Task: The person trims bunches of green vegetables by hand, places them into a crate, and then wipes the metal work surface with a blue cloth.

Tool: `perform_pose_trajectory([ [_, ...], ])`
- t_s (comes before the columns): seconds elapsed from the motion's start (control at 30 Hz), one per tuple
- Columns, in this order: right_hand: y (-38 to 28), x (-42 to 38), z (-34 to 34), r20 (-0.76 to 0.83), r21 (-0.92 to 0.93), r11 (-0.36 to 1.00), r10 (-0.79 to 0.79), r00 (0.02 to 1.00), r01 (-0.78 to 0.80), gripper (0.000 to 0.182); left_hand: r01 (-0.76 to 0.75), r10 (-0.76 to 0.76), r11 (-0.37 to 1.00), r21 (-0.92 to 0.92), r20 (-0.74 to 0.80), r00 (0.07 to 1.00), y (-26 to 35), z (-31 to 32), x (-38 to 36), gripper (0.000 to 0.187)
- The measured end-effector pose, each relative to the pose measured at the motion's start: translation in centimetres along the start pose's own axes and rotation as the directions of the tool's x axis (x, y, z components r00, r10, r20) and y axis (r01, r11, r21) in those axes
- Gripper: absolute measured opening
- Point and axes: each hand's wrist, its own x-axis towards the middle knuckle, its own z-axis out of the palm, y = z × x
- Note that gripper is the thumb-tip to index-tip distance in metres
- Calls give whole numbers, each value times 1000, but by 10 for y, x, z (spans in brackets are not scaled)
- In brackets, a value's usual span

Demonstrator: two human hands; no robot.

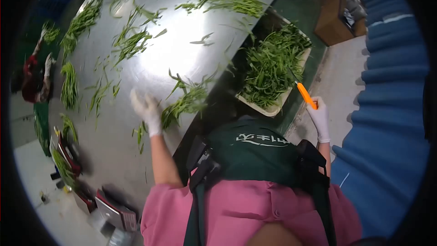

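Stainless steel, smooth enough to throw back a bright glare, makes up the broad tabletop (104,148) that we look down on. The person's two hands are well apart, both in thin white gloves. We see the left hand (146,108) over the metal, blurred, fingers loosely spread, just beside a tousled clump of greens (191,100) near the table's edge; we cannot tell whether it touches the stems. The right hand (318,114) is closed around the smooth, bright orange handle of a knife (305,93), whose slim blade points over the cut leaves (268,64) in view; we cannot tell if it meets them. Those leaves, long, narrow and ragged, heap up in a pale, rounded-corner tray (271,110) beside the table.

Elsewhere on the steel we find loose sprigs (134,41) and a sheaf of slender, straight stalks (69,86). Across the table is a co-worker's white-gloved hand (48,64). Nearer us, a dark green apron (241,148) with white lettering covers a soft pink shirt (236,205). On the right, blue material (387,123) falls in thick, rounded ridges, near a stiff cardboard box (331,20).
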Motion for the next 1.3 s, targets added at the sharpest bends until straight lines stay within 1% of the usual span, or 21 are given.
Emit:
perform_pose_trajectory([
  [0.07, -17, 17, 10, 55, 11, 999, -32, 998, 31, 21, 270, -257, 856, 441, -92, 962, -103, -73, -67, 67],
  [0.13, -34, 28, 18, 118, -2, 997, -81, 990, 82, 19, 458, -486, 634, 623, -140, 863, -161, -114, -139, 74],
  [0.3, -60, 52, 40, 204, -59, 977, -190, 960, 206, 18, 227, -309, 748, 624, 25, 951, -61, -27, -119, 80],
  [0.43, -66, 52, 33, 206, -58, 966, -234, 950, 251, 16, -18, -39, 960, 279, 198, 979, 55, 103, -67, 86],
  [0.5, -50, 52, 22, 189, -45, 970, -226, 956, 238, 15, 58, -63, 998, 24, 329, 942, 103, 154, -57, 90],
  [0.53, -47, 48, 17, 169, -60, 978, -189, 967, 201, 13, -29, 23, 999, 16, 298, 954, 120, 181, -55, 88],
  [0.57, -34, 50, 8, 208, -9, 985, -168, 964, 174, 11, 33, 10, 996, -80, 483, 876, 158, 186, -51, 84],
  [0.6, -19, 53, 3, 206, 8, 987, -157, 966, 159, 10, -103, 198, 964, -243, 408, 891, 172, 217, -61, 81],
  [0.67, -30, 49, -8, 185, -49, 991, -113, 976, 124, 11, -53, 394, 818, -572, 493, 775, 204, 227, -64, 74],
  [0.73, 23, 77, -6, 158, 64, 996, -74, 985, 65, 11, -53, 335, 848, -527, 457, 824, 201, 196, -58, 70],
  [0.8, 17, 84, -1, 194, 131, 990, -68, 979, 43, 11, -170, 185, 982, -84, 217, 959, 153, 112, -46, 67],
  [0.87, 13, 99, 10, 197, 161, 985, -96, 976, 64, 11, 253, -238, 957, 138, -119, 964, 44, 36, -94, 68],
  [0.93, 3, 115, 25, 256, 174, 983, -109, 961, 65, 11, 619, -475, 680, 392, -407, 780, -61, -67, -153, 72],
  [0.97, -3, 124, 29, 300, 166, 984, -119, 947, 71, 11, 793, -638, 283, 539, -512, 576, -80, -121, -182, 78],
  [1.07, -38, 134, 47, 373, 123, 983, -174, 911, 137, 10, 890, -681, -60, 453, -670, 295, -144, -193, -268, 83],
  [1.1, -47, 137, 52, 393, 127, 976, -213, 894, 176, 10, 813, -804, -157, 560, -551, 224, -110, -198, -226, 83],
  [1.13, -56, 139, 58, 411, 132, 967, -252, 876, 217, 10, 808, -699, 39, 588, -561, 442, -164, -170, -253, 85],
  [1.17, -55, 145, 64, 411, 142, 960, -278, 868, 240, 9, 800, -816, -4, 600, -464, 344, -107, -156, -172, 84],
  [1.23, -101, 121, 76, 455, 139, 977, -210, 865, 164, 9, 638, -524, 392, 663, -409, 747, -117, -59, -147, 78],
  [1.27, -120, 111, 79, 481, 131, 983, -176, 859, 128, 9, 566, -657, 618, 546, -36, 753, -34, -47, -92, 72],
  [1.3, -119, 115, 89, 490, 167, 971, -234, 839, 173, 10, 469, -474, 880, 73, 92, 876, -11, -4, -83, 68],
])
